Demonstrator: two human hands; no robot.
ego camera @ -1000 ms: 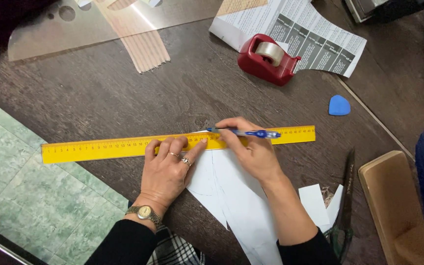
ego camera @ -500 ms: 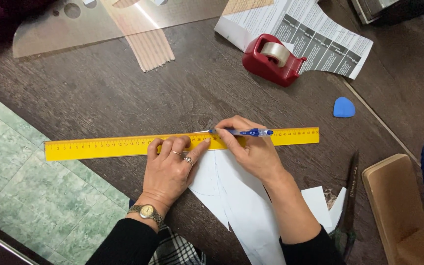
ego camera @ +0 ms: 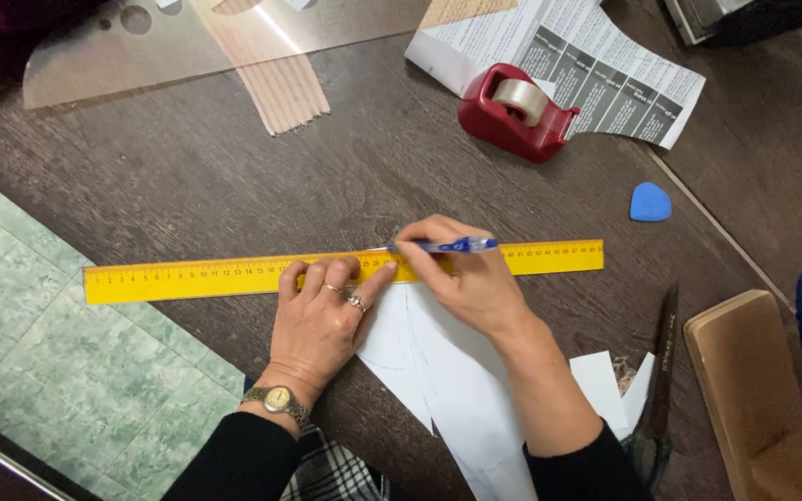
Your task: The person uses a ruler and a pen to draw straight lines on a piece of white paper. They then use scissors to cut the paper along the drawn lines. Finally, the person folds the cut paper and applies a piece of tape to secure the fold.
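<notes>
Keep your left hand (ego camera: 319, 320) spread flat, fingers apart and pressing the yellow ruler (ego camera: 234, 276) down on the dark table (ego camera: 187, 195), so it cannot pivot. The white paper piece (ego camera: 443, 371) lies under the ruler's lower edge, between your wrists. Your right hand (ego camera: 461, 278) is closed around the blue pen (ego camera: 443, 246); run its tip tight along the ruler's top edge, steadily.

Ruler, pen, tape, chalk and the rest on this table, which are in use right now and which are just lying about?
In use: yellow ruler pressed by the left hand; blue pen in the right hand; white paper.

Lying about: red tape dispenser, blue chalk, scissors, printed sheet, clear template.
</notes>
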